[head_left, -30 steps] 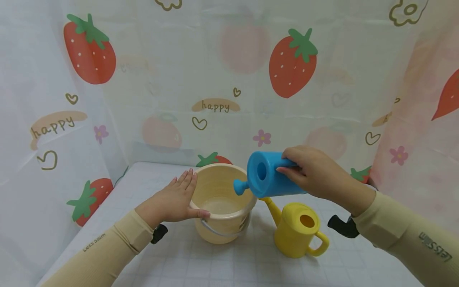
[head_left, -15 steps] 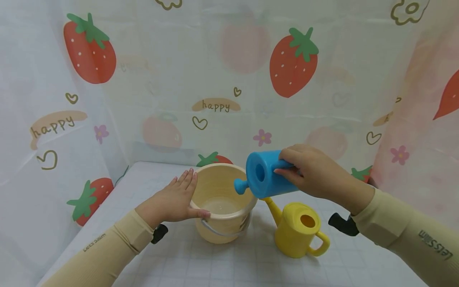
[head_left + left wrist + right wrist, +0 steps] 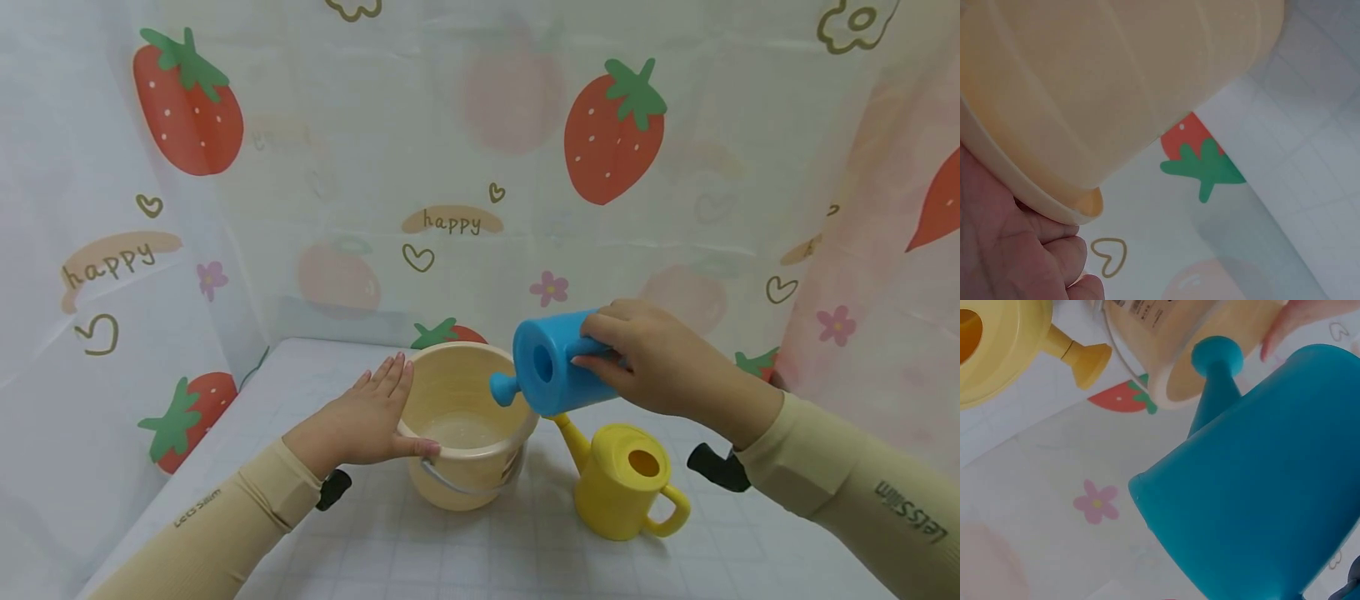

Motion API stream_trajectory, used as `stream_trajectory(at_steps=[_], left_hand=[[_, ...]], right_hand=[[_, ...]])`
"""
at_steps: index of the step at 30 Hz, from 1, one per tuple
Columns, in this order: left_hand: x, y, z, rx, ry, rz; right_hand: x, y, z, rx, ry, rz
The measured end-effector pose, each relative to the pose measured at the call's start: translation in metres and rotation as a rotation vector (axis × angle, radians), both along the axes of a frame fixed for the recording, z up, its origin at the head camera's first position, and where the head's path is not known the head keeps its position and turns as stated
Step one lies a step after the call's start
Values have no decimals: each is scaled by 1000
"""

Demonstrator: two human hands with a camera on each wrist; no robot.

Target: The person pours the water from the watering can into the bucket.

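My right hand (image 3: 652, 358) grips the handle of a blue watering can (image 3: 558, 367), tipped on its side so its spout hangs over the right part of a cream bucket (image 3: 468, 462). In the right wrist view the blue can (image 3: 1260, 475) fills much of the picture, its round spout head in front of the bucket mouth. My left hand (image 3: 360, 421) rests with straight fingers on the bucket's left rim, thumb along the front. The left wrist view shows the fingers (image 3: 1063, 250) against the underside of that rim. A little clear liquid seems to lie in the bucket.
A yellow watering can (image 3: 622, 483) stands upright right of the bucket, its spout pointing left, below the blue can. The white gridded table (image 3: 360, 550) ends at a strawberry-printed curtain (image 3: 480, 275) behind, with more curtain at both sides.
The blue watering can has shifted slightly left and tilted a bit further, spout end down, with my right hand. My left hand, the bucket and the yellow can stay in place.
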State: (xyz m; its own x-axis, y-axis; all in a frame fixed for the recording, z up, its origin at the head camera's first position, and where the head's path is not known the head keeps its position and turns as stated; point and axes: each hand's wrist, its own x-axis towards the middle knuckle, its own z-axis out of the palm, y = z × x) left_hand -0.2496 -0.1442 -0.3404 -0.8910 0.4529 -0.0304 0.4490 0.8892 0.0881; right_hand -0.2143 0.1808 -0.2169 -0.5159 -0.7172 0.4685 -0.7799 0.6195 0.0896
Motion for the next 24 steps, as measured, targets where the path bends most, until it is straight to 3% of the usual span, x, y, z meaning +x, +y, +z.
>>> stream_trajectory(at_steps=[24], left_hand=[[-2, 1, 0, -10, 6, -2]], right_hand=[[-3, 6, -4, 10, 55, 73]])
